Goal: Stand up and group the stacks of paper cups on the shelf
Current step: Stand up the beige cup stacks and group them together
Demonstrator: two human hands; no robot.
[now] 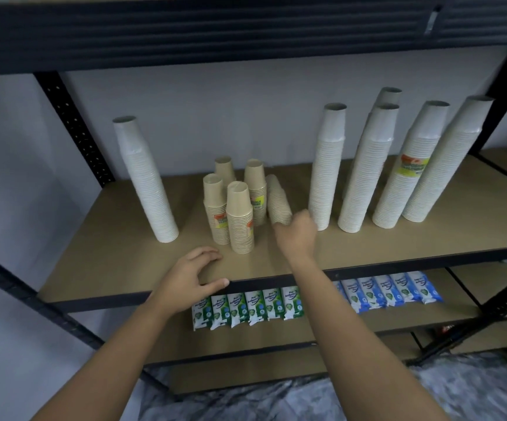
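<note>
On the brown shelf board (pixel 398 238) stand several short stacks of brown paper cups (pixel 240 220) in a cluster at the middle. One more brown stack (pixel 278 199) is blurred and tilted at the cluster's right, and my right hand (pixel 297 232) grips its base. A lone tall white stack (pixel 145 180) stands at the left. Several tall white stacks (pixel 364 174) stand grouped at the right, one with a colourful label (pixel 413 164). My left hand (pixel 194 278) rests on the shelf's front edge with relaxed fingers, holding nothing.
A dark upper shelf beam (pixel 246 28) runs overhead. Black perforated uprights (pixel 72 126) frame the rack. The lower shelf holds rows of green wipe packets (pixel 246 308) and blue wipe packets (pixel 392 290). A grey wall is behind.
</note>
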